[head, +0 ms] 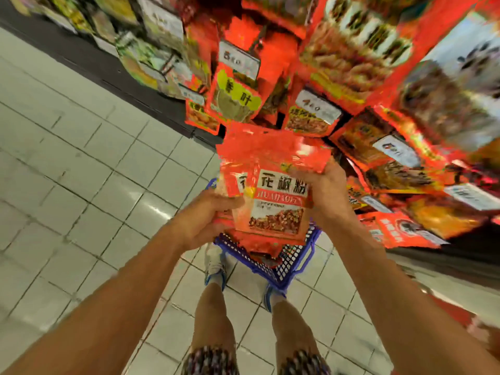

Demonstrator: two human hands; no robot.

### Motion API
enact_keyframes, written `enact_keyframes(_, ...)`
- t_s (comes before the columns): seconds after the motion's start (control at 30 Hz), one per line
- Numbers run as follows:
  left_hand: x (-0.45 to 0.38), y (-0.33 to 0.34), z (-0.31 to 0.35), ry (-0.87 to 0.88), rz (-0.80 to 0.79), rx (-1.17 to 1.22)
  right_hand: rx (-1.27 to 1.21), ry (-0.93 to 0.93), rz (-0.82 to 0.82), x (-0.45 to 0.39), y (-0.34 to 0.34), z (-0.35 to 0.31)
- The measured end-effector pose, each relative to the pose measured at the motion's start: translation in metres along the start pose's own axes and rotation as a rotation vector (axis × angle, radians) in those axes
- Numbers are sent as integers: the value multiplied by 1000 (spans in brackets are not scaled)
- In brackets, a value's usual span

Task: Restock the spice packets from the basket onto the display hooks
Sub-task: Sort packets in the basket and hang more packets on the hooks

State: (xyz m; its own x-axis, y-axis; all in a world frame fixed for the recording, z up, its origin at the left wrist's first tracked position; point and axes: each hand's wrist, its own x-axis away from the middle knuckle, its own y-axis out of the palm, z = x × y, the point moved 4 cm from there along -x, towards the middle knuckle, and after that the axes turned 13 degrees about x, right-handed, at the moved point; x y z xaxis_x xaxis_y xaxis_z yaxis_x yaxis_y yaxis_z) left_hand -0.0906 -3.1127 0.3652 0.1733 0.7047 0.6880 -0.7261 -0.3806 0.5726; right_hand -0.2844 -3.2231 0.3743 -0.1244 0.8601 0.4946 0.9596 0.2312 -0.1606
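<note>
I hold a bundle of red spice packets (pixel 273 196) in front of me with both hands. My left hand (pixel 208 217) grips the lower left side of the bundle, thumb on its front. My right hand (pixel 324 190) grips the right edge near the top. Directly below the bundle stands a blue mesh basket (pixel 286 269) on the floor, with more red packets showing inside it. Ahead and to the right hang rows of red spice packets (pixel 313 112) on the display; the hooks themselves are hidden behind them.
A tiled floor (pixel 81 185) spreads out to the left. A dark shelf base (pixel 108 69) runs diagonally along it, with greenish packets (pixel 143 60) above. My legs and shoes (pixel 215 266) stand just behind the basket. The view is blurred.
</note>
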Motion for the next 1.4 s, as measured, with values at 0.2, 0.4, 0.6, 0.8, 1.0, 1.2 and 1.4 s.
enact_keyframes(0.2, 89, 91, 77, 116, -31, -123, -22, -240, 20, 76, -31, -142)
enact_keyframes(0.4, 154, 216, 165, 398, -176, -260, -128, -435, 101, 136, -90, -279)
enact_keyframes(0.6, 210, 324, 224, 706, -321, -296, -194, -614, 269, 186, -141, -389)
enact_keyframes(0.8, 236, 382, 262, 876, -394, -271, -143, -791, 346, 218, -185, -455)
enact_keyframes(1.0, 249, 401, 298, 969, -338, -285, -163, -848, 400, 230, -221, -510)
enact_keyframes(1.2, 256, 416, 316, 1092, -330, -358, -159, -844, 579, 238, -250, -547)
enact_keyframes(1.4, 250, 424, 331, 1099, -215, -381, -63, -850, 677, 244, -256, -573)
